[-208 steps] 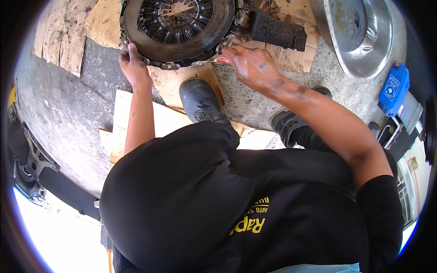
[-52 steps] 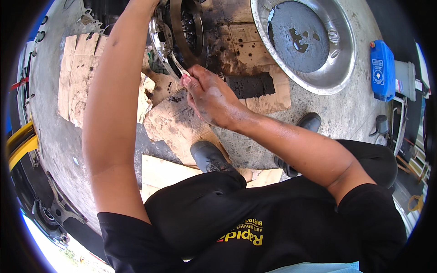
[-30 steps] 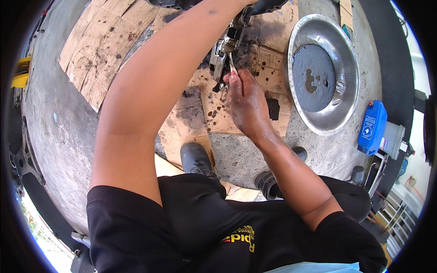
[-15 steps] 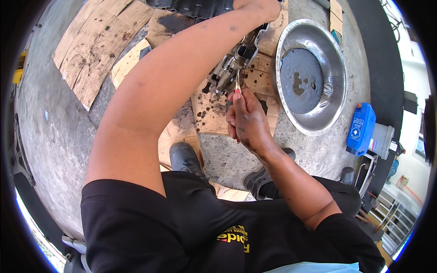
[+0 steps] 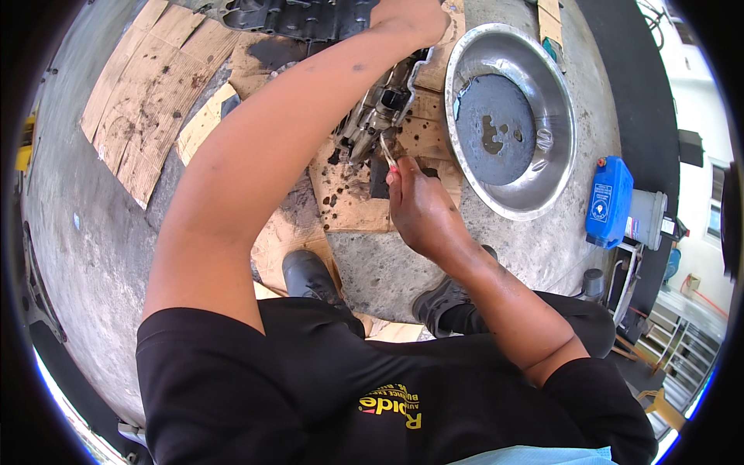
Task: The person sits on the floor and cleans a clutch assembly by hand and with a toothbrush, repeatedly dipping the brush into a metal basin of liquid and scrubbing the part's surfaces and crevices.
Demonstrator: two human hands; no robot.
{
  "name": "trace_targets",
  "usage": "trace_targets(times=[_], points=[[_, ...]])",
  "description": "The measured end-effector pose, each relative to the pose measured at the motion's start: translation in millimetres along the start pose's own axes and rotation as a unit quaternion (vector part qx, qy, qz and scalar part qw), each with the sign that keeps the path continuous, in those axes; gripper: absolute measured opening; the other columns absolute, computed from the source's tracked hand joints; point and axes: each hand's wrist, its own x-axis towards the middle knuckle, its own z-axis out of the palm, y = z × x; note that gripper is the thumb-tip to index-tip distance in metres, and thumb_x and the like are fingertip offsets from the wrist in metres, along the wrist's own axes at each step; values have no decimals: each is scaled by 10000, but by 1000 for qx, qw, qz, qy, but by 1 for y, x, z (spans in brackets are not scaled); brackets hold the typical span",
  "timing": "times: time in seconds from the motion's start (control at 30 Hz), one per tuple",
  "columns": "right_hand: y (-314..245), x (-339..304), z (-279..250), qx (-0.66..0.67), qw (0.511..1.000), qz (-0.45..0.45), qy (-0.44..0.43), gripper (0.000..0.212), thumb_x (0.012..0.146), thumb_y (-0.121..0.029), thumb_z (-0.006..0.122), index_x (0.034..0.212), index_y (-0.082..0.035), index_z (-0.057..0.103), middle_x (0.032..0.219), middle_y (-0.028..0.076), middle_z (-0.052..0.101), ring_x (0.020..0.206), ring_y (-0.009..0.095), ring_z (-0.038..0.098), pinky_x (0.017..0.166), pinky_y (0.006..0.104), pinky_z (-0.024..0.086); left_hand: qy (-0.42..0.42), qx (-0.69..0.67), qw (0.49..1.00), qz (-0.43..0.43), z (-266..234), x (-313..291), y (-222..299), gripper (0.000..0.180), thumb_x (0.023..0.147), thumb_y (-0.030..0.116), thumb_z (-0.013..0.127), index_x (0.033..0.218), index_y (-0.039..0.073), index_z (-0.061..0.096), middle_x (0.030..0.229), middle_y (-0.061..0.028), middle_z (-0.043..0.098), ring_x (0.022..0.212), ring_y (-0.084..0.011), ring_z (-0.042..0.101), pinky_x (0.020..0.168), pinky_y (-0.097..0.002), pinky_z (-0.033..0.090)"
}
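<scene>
- R hand (image 5: 422, 209): closed round a thin pale tool (image 5: 387, 153); thumb + fingers pinched on its near end. Grip partly hidden behind knuckles.
- Tool: sticks out fwd of R hand, slightly to its L; far tip just beside the metal part (image 5: 376, 116). Contact: can't tell.
- L hand (image 5: 415, 19): fwd of R hand, over the far end of the part. Fingers hidden/cut off by top edge; can't tell if closed on it or just resting.
- Part: fwd + L of R hand, lying at a slant, running from near the tool tip up twd L hand; partly behind L forearm. Grey metal w/ dark openings.
- Black piece (image 5: 294, 22): L of L hand, ribbed, at top edge.
- Dark block (image 5: 380, 184): just L of R hand, partly behind it.
- Card (image 5: 349, 209): under part + block, dark-spotted. 2nd sheet farther L of both hands.
- Basin (image 5: 556, 116): R + fwd of R hand, shiny metal, w/ dark grey fluid inside, brownish patches.
- Jug (image 5: 607, 203): well R of R hand, blue; bucket (image 5: 645, 221), grey, just beyond.
</scene>
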Motion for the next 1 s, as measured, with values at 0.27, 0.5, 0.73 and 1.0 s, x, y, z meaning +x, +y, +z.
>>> trace_targets(times=[0.27, 0.5, 0.73, 1.0], points=[[3, 8, -32, -131, 986, -108, 7, 248, 965, -143, 559, 1047, 89, 591, 593, 184, 618, 509, 326, 646, 444, 445, 468, -1, 5, 997, 72, 6, 12, -20, 427, 868, 360, 635, 1157, 58, 722, 1078, -194, 720, 1043, -354, 684, 954, -419, 514], [-12, 11, 22, 237, 968, 55, -62, 254, 1045, -222, 479, 1079, 28, 492, 619, 214, 579, 474, 333, 625, 506, 461, 495, -13, -129, 986, 102, -5, 24, -57, 472, 863, 429, 699, 1130, 40, 717, 1064, -180, 721, 1025, -318, 680, 948, -397, 493], [-24, 8, 15, 58, 998, -18, 8, 234, 1021, -183, 469, 1066, 40, 528, 599, 255, 612, 566, 433, 647, 509, 510, 502, -33, -124, 988, 87, -21, 20, -72, 394, 911, 338, 692, 1154, 28, 709, 1086, -98, 710, 1054, -174, 618, 993, -318, 424], [9, -4, 15, -57, 992, -89, -62, 239, 949, -151, 519, 1052, 48, 603, 696, 196, 676, 645, 330, 706, 528, 453, 541, -67, -247, 964, 79, -44, 30, -100, 378, 923, 281, 686, 1206, 30, 699, 1139, -76, 716, 1074, -171, 636, 979, -305, 450]])
